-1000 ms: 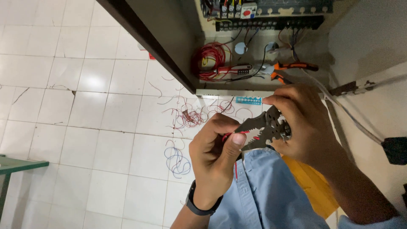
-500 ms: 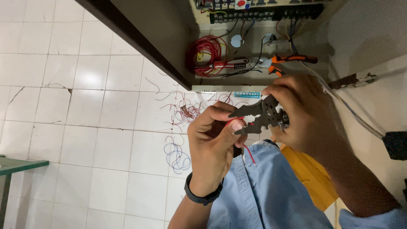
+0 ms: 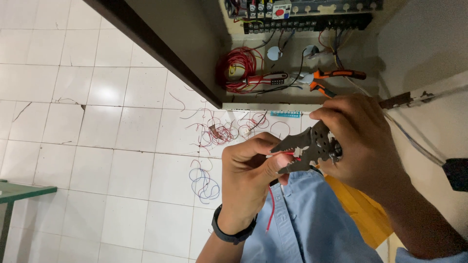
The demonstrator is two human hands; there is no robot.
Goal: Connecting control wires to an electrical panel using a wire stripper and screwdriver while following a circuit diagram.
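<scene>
My left hand (image 3: 248,180) pinches a thin red wire (image 3: 270,207) whose loose end hangs down over my blue shirt. The wire's upper end sits between the jaws of a dark metal wire stripper (image 3: 309,148). My right hand (image 3: 363,141) grips the stripper's handles, with the jaws pointing left toward my left thumb. A dark band is around my left wrist. Both hands are held close together in front of an open electrical cabinet (image 3: 292,53).
Inside the cabinet lie a red wire coil (image 3: 239,68), a red-handled screwdriver (image 3: 265,79) and orange-handled pliers (image 3: 336,75), under a black terminal strip (image 3: 307,23). Red and blue wire scraps (image 3: 204,178) litter the white tiled floor. A green table corner (image 3: 19,192) is at the left.
The view shifted down a little and both hands rose together. The stripper's jaws now close around the red wire's end near my left thumb.
</scene>
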